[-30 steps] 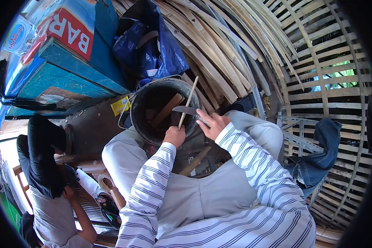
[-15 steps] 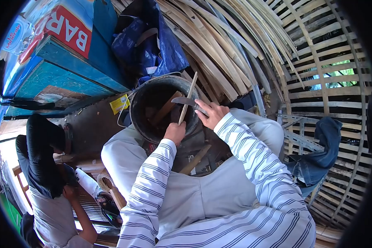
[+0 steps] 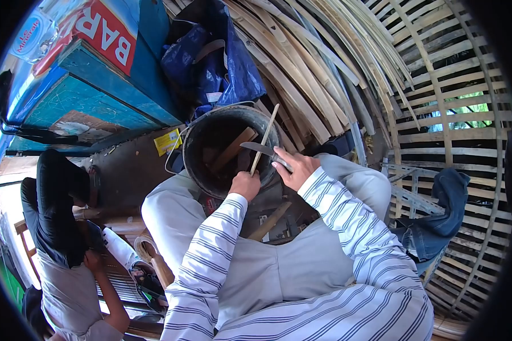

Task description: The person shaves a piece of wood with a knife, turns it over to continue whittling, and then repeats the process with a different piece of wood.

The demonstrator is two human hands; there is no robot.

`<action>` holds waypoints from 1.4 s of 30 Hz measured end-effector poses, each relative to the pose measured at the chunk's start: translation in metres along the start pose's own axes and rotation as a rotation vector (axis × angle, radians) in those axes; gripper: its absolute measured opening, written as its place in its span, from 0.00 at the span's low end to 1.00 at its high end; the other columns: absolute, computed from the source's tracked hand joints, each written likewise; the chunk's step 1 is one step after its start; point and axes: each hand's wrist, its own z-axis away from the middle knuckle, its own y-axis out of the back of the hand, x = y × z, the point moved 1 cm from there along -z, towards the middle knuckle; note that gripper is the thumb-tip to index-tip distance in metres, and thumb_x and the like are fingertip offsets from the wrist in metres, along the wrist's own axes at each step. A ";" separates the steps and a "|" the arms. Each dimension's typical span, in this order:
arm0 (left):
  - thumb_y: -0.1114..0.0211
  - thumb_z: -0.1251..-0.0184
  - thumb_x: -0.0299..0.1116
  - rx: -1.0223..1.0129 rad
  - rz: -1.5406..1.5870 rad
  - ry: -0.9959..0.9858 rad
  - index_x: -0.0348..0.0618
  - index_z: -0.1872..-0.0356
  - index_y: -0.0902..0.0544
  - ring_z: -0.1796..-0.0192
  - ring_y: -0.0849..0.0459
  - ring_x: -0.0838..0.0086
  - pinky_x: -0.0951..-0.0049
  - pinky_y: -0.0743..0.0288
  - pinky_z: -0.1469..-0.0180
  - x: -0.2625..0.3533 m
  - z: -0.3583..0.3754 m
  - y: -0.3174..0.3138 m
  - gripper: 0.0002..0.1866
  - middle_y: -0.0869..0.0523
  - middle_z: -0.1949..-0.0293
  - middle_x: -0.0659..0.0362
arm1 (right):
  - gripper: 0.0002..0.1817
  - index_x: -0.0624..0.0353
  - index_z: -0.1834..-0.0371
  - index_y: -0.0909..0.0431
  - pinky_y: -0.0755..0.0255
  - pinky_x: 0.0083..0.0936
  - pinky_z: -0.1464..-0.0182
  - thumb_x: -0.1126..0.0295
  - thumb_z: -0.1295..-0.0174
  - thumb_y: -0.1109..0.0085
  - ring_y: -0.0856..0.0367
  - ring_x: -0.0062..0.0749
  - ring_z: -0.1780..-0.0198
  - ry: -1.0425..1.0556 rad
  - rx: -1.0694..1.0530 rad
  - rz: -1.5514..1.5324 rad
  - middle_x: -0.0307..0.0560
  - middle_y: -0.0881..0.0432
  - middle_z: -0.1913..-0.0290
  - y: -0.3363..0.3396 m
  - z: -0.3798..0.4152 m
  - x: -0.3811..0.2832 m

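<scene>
A thin bamboo strip (image 3: 270, 126) stands up at a slant from my left hand (image 3: 246, 185), whose fingers are closed round its lower end. Wrapped round a knife's handle, my right hand (image 3: 299, 169) is just to the right. The knife (image 3: 257, 148) has a short curved blade that crosses the strip a little above my left fingers. Both hands are over the near side of a dark bucket (image 3: 189, 165) between my knees. Inside the bucket lies a flat piece of wood (image 3: 233, 149), partly in shadow.
Long bamboo slats (image 3: 301, 62) are piled beyond the bucket, beside a blue tarp bag (image 3: 239, 74). A blue cabinet (image 3: 114, 96) stands at left, above a seated person (image 3: 62, 221). Jeans (image 3: 444, 199) hang at right by a slatted wall (image 3: 438, 74).
The knife blade has slid down the strip towards my left hand and tilts more, its handle end lower. The whole view has shifted slightly.
</scene>
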 end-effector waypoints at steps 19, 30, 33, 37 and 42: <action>0.45 0.29 0.48 -0.064 0.065 0.138 0.27 0.55 0.15 0.46 0.17 0.42 0.56 0.24 0.40 0.017 0.013 0.007 0.27 0.16 0.53 0.32 | 0.23 0.56 0.58 0.23 0.20 0.46 0.69 0.46 0.34 0.43 0.14 0.56 0.70 -0.145 0.007 0.085 0.58 0.15 0.71 0.001 -0.007 -0.001; 0.45 0.28 0.50 0.055 0.011 -0.034 0.28 0.63 0.16 0.71 0.13 0.55 0.58 0.21 0.68 -0.014 -0.007 -0.009 0.27 0.14 0.71 0.44 | 0.25 0.56 0.52 0.24 0.21 0.51 0.65 0.45 0.34 0.43 0.14 0.60 0.67 -0.096 -0.031 0.126 0.60 0.14 0.69 -0.001 0.006 0.001; 0.44 0.29 0.48 0.001 0.056 0.091 0.28 0.55 0.15 0.47 0.15 0.44 0.57 0.23 0.42 0.000 0.006 -0.001 0.27 0.15 0.55 0.32 | 0.24 0.56 0.53 0.23 0.21 0.52 0.62 0.45 0.36 0.42 0.14 0.61 0.66 -0.197 -0.057 0.103 0.60 0.14 0.68 0.001 -0.010 0.010; 0.44 0.29 0.48 -0.100 0.102 0.140 0.26 0.55 0.15 0.55 0.12 0.46 0.56 0.19 0.50 0.021 0.019 0.011 0.27 0.13 0.59 0.35 | 0.23 0.55 0.55 0.21 0.20 0.51 0.60 0.45 0.34 0.43 0.14 0.59 0.63 -0.297 0.001 0.130 0.60 0.14 0.67 -0.003 -0.022 0.022; 0.45 0.29 0.49 0.045 0.000 -0.024 0.25 0.61 0.17 0.74 0.14 0.54 0.58 0.21 0.70 -0.021 -0.013 -0.010 0.28 0.16 0.74 0.45 | 0.23 0.55 0.55 0.22 0.21 0.52 0.62 0.45 0.35 0.42 0.14 0.59 0.66 -0.164 -0.018 0.119 0.60 0.14 0.68 -0.002 -0.007 0.013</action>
